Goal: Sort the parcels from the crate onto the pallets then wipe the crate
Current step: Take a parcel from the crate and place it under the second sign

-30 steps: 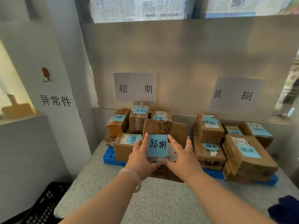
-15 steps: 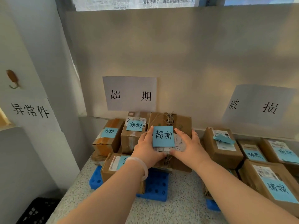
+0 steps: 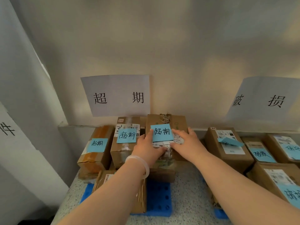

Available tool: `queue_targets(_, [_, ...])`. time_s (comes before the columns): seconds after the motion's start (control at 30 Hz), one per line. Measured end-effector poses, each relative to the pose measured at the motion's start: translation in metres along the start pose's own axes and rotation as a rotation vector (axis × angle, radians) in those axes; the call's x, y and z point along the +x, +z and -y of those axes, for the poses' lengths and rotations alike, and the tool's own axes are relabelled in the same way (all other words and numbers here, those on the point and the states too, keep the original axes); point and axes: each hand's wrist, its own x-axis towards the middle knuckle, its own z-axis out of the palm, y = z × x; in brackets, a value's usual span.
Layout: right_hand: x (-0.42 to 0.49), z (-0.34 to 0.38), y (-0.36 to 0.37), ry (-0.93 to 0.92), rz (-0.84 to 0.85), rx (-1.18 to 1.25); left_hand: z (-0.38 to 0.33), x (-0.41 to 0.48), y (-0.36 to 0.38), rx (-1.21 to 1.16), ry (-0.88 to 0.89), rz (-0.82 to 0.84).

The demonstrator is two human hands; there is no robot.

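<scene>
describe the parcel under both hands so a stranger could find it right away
Find the white wall sign reading 超期; the parcel sits right below its right edge, on the left pile. Alone among its neighbours, it has twine knotted on top, and both hands, left and right, press on it.

A speckled counter is backed by the wall. A blue pallet is laid on it toward the left rear corner, stacked with cardboard parcels. A second pallet, mostly hidden under parcels, is set to the right.
</scene>
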Motion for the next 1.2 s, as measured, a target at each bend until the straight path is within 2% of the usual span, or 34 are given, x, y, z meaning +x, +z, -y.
queue_targets(0.23, [0.024,-0.003,0.016,0.002,-0.066,-0.018,0.003,0.012,0.003,0.084,-0.046,0.005])
queue_targets(0.53, [0.007,-0.008,0.018,-0.082,-0.114,-0.112,0.004,-0.003,0.0,0.121,0.014,-0.028])
queue_targets(0.67, [-0.012,-0.012,0.02,-0.172,-0.142,-0.157,0.009,-0.019,0.003,0.186,0.087,-0.064])
queue_targets(0.83, [-0.036,-0.027,0.03,-0.35,-0.214,-0.301,0.025,-0.04,0.013,0.374,0.261,-0.155])
queue_targets(1.0, [-0.046,-0.034,0.041,-0.33,-0.12,-0.487,0.035,-0.056,0.022,0.487,0.294,-0.127])
queue_targets(1.2, [-0.038,-0.025,0.04,-0.288,-0.054,-0.502,0.032,-0.044,0.017,0.556,0.254,-0.068])
